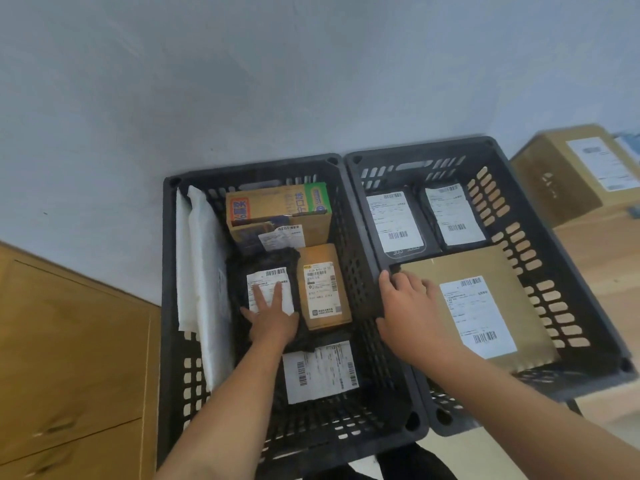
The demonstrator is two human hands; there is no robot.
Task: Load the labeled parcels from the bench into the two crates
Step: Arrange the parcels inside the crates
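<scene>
Two black slatted crates stand side by side, the left crate (169, 271) and the right crate (540, 244). My left hand (273, 317) lies flat with straight fingers on the white label of a black bagged parcel (263, 259) in the left crate. Beside it sit a small brown labeled box (323, 289), a yellow carton (277, 202), white padded mailers (202, 265) and another labeled parcel (320, 370). My right hand (412, 313) rests on the left edge of a flat brown parcel (485, 271) in the right crate, fingers bent over its edge. Two black labeled parcels (393, 220) (452, 213) lie behind it.
A large cardboard box (561, 178) with a label stands on the wooden bench (602, 258) at the right. A wooden cabinet (69, 358) is at the lower left. A pale wall (242, 81) rises behind the crates.
</scene>
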